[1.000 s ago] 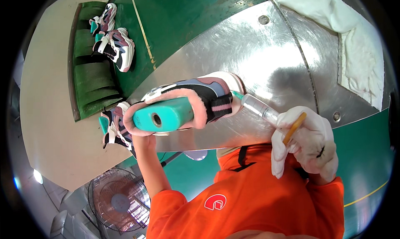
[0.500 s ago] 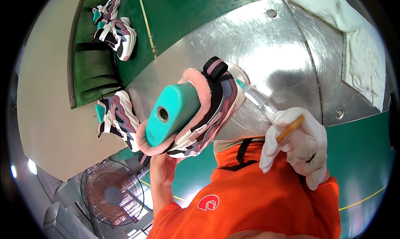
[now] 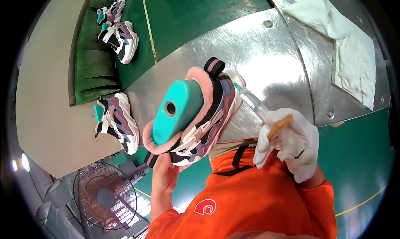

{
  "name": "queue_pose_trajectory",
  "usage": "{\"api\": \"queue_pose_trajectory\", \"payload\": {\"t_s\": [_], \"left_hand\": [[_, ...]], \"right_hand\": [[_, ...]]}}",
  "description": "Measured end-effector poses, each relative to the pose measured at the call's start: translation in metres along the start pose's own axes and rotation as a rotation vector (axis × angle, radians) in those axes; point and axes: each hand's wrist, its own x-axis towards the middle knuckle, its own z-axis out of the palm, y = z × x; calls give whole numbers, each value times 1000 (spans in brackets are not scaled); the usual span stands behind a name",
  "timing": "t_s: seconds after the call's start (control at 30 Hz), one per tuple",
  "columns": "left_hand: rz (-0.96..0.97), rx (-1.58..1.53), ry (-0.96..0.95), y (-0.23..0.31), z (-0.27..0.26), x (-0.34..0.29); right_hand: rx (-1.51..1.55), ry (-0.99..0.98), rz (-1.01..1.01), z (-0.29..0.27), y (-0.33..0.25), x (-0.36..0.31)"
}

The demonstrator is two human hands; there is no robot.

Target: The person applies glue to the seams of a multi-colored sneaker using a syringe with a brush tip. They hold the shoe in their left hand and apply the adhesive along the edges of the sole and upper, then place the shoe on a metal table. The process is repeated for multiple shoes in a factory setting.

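A sneaker (image 3: 221, 110) in white, mauve and black with a pink fuzzy collar is held up in front of me, tilted. A teal shoe last (image 3: 179, 110) fills its opening. My bare left hand (image 3: 165, 172) grips the shoe from below, near the black-and-pink pull tab; most of its fingers are hidden beneath. In a white glove, my right hand (image 3: 287, 141) is closed round a clear syringe (image 3: 255, 105). Its thin green tip meets the shoe's edge near the white sole. A yellow-brown strip (image 3: 280, 127) lies across the gloved fingers; its kind is unclear.
A shiny metal table (image 3: 271, 43) spreads ahead, with a white cloth (image 3: 354, 64) at its far right. Left of me, another sneaker (image 3: 118, 122) sits on a beige surface (image 3: 46, 114). Two more lie by a green strip curtain (image 3: 92, 68). A fan (image 3: 104, 197) stands lower left.
The view has shifted slightly. The shoe has tilted a little, and my right hand with the syringe has moved slightly left, its tip staying at the shoe's edge.
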Motion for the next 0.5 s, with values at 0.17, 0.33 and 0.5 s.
{"api": "queue_pose_trajectory", "payload": {"t_s": [0.17,0.33,0.5], "left_hand": [[-82,3,-85,-5,0,-10],[-128,-5,-193,-10,1,-17],[-191,-8,-253,-19,2,-19]], "right_hand": [[313,76,65,14,-8,-1],[27,266,14,37,-9,3],[-322,395,89,61,-17,8]]}}
